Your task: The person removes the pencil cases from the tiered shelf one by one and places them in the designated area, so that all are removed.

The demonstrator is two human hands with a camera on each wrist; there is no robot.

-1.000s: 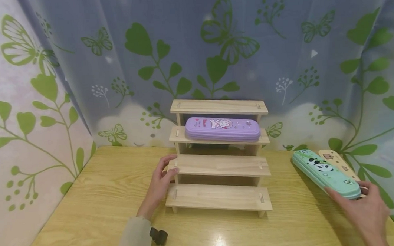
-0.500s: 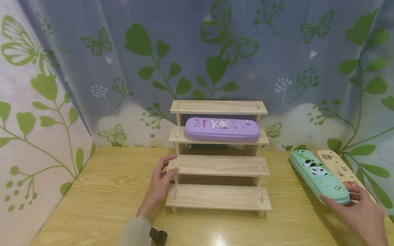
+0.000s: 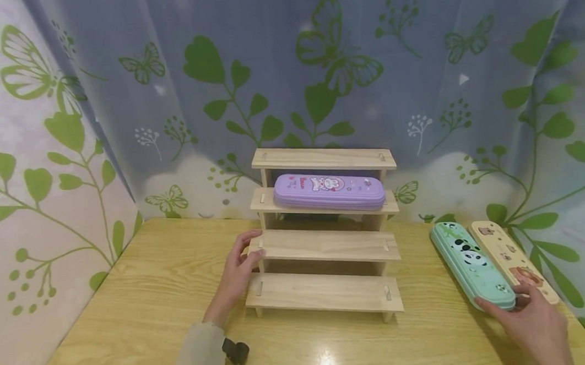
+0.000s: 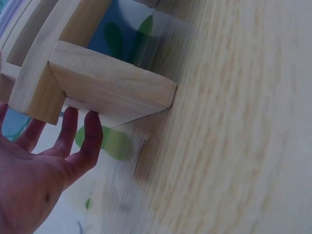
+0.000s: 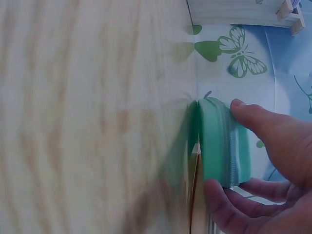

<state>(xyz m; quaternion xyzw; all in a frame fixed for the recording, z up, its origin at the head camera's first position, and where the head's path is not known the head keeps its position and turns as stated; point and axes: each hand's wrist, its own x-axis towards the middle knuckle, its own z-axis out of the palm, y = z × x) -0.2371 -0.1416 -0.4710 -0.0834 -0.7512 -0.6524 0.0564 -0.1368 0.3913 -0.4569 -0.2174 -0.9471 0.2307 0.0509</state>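
Observation:
A stepped wooden shelf (image 3: 325, 244) stands mid-table. My left hand (image 3: 239, 265) holds the left end of its second tier from the bottom, thumb on the board's edge; in the left wrist view, its fingers (image 4: 92, 136) reach the side panel (image 4: 112, 83). At the table's right, my right hand (image 3: 533, 316) grips the near end of a mint-green pencil case (image 3: 473, 267) with pandas on its lid. The right wrist view has this green case (image 5: 214, 141) between thumb and fingers. Beside it lies a cream pencil case (image 3: 512, 259) with bear pictures.
A purple pencil case (image 3: 330, 191) rests on the third tier from the bottom. The wooden table (image 3: 179, 287) backs onto a leaf-and-butterfly curtain (image 3: 267, 84). A black strap piece (image 3: 235, 351) shows at the left sleeve (image 3: 199, 355).
My right hand has brought the green pencil case slightly left and down, turning it alongside the cream one, which is now more exposed. The left hand and shelf stay in place.

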